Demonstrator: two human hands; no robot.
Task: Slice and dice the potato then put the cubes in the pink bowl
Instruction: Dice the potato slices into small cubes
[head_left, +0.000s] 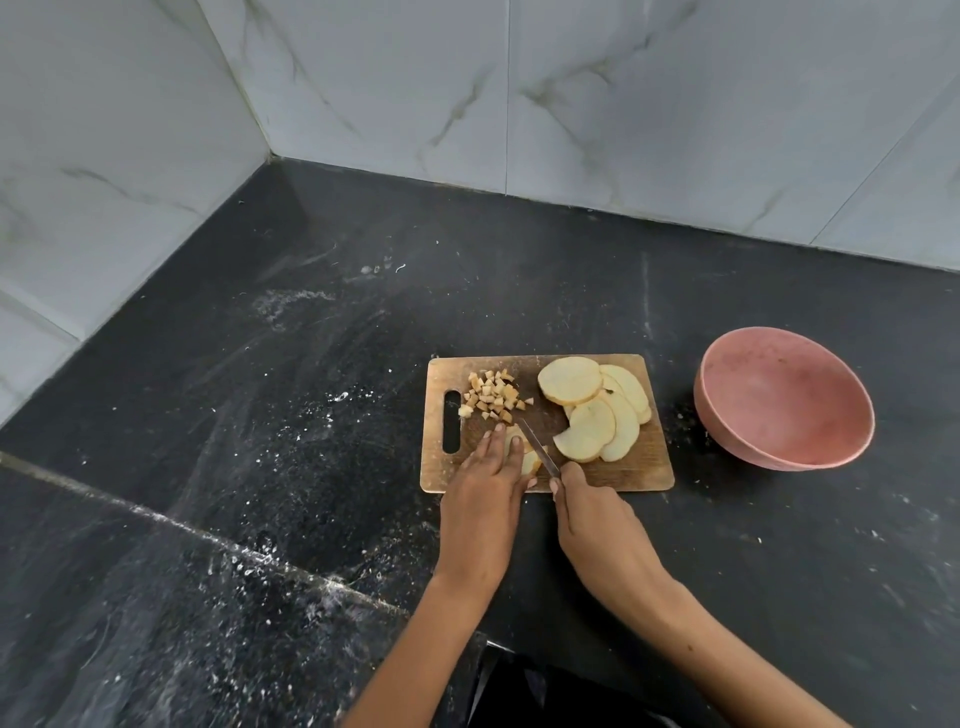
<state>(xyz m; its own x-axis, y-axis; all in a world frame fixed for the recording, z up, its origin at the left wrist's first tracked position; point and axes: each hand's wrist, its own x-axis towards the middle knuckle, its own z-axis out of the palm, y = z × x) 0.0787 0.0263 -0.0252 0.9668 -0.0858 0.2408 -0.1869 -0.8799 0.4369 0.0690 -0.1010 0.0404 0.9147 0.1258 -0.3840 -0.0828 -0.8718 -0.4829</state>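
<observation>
The left hand (491, 467) is pressing flat fingers on a potato slice (527, 457) near the cutting board's (639, 470) front edge, the right hand (587, 506) is gripping the knife (540, 449) just beside it, blade pointing away, and the pink bowl (784, 400) is sitting nearer the right hand

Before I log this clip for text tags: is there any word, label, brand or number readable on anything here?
None. The pink bowl, cutting board, knife and wall tiles carry no print that can be read.
</observation>
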